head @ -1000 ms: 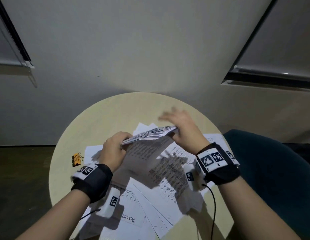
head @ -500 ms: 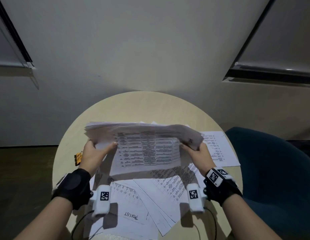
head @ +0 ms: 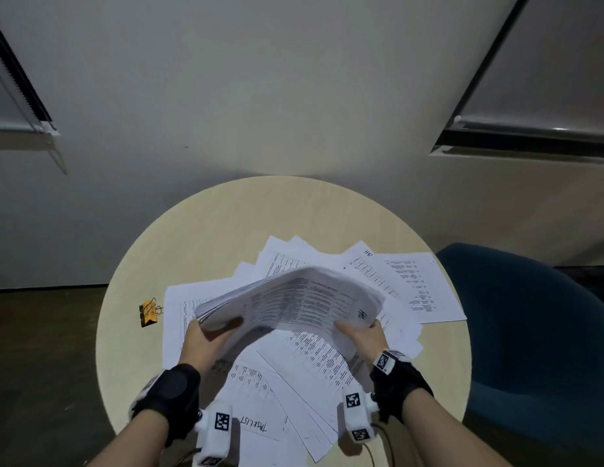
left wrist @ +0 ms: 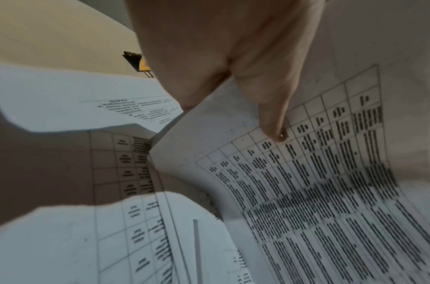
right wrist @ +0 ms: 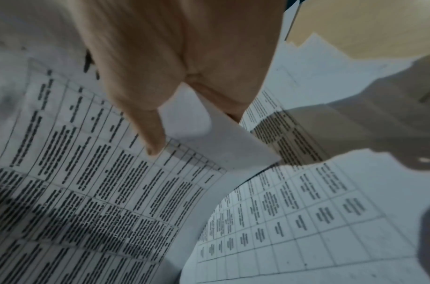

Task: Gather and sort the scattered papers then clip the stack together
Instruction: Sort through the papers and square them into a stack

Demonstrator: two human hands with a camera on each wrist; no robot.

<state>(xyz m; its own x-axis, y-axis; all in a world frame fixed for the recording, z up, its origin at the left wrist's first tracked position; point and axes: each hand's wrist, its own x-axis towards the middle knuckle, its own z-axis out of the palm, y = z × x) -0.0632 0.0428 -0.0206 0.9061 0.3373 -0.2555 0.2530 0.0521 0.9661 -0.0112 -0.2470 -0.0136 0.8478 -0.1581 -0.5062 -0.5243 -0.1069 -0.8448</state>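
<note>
Round pale table [head: 199, 237] against grey wall [head: 260, 96], blue chair [head: 529, 332] beside

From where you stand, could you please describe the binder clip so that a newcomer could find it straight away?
Start at the round pale table and go to its left side, just beyond the spread of loose sheets. There lies the binder clip, alone on bare wood: small and orange with wire handles, the only coloured thing among white pages.
</note>
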